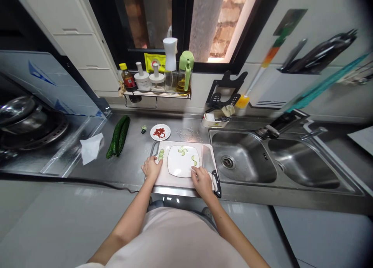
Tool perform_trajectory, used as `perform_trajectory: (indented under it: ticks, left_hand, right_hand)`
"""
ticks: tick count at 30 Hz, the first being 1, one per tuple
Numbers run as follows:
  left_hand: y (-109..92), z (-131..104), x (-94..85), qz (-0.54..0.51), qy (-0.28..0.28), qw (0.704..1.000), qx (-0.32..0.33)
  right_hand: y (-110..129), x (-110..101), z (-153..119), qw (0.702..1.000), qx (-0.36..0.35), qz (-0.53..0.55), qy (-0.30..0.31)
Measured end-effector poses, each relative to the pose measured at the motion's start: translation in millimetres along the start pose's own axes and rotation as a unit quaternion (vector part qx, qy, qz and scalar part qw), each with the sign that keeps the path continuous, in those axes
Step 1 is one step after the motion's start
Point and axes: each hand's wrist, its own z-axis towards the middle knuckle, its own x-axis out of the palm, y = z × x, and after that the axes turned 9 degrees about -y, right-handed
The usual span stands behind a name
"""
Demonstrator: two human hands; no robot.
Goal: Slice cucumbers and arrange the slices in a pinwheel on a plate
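Observation:
A white squarish plate [180,167] lies on a pale cutting board [163,181]. On it, thin cucumber slices [183,150] form a pinwheel near the far edge, and further curved slices [194,159] lie at the right side. My right hand [202,181] is over the plate's right edge, its thumb and forefinger close together at the lower end of those slices. On the board's left side, my left hand [152,169] rests with fingers apart, its thumb beside a short row of cucumber slices [161,155]. A knife [208,159] with a black handle lies at the board's right, partly behind my right hand.
Left of the board are two whole cucumbers [118,136], a paper towel [91,148] and a cucumber end [143,129]. Behind it stands a small plate [167,135] with red pieces. A double sink [247,165] adjoins on the right; a condiment rack [157,93] hangs above.

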Motion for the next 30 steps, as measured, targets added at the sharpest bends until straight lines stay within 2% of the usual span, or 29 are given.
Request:
perform_trajectory:
  ticks: [9, 12, 15, 18, 21, 25, 30]
  left_hand:
    - [-1.6, -1.3, 6.8, -0.078, -0.013, 0.997, -0.01]
    - [-0.7, -0.3, 7.6, -0.169, -0.013, 0.985, -0.03]
    - [-4.7, 1.2, 2.8, -0.316, 0.015, 0.947, -0.063]
    - [-16.6, -0.4, -10.3, -0.451, 0.055, 0.889, -0.063]
    - [-33.7, -6.2, -29.6, -0.506, 0.09, 0.857, -0.04]
    - [-54.3, -16.0, -54.5, -0.531, 0.131, 0.837, -0.008]
    - [-67.5, -24.8, -74.9, -0.532, 0.155, 0.832, 0.031]
  right_hand:
    - [-3.3, 2.9, -3.7, 1.0, -0.006, -0.002, -0.012]
    - [-1.8, 2.7, -2.8, 1.0, 0.0, 0.012, -0.012]
    - [3.6, -1.1, 4.5, 0.999, 0.011, 0.043, -0.012]
    - [14.8, -6.8, 21.6, 0.995, 0.029, 0.09, -0.013]
    - [31.0, -11.2, 43.7, 0.986, 0.05, 0.159, -0.022]
    - [53.8, -14.7, 67.0, 0.962, 0.073, 0.262, -0.029]
    - [73.0, -20.4, 77.5, 0.94, 0.087, 0.329, -0.008]
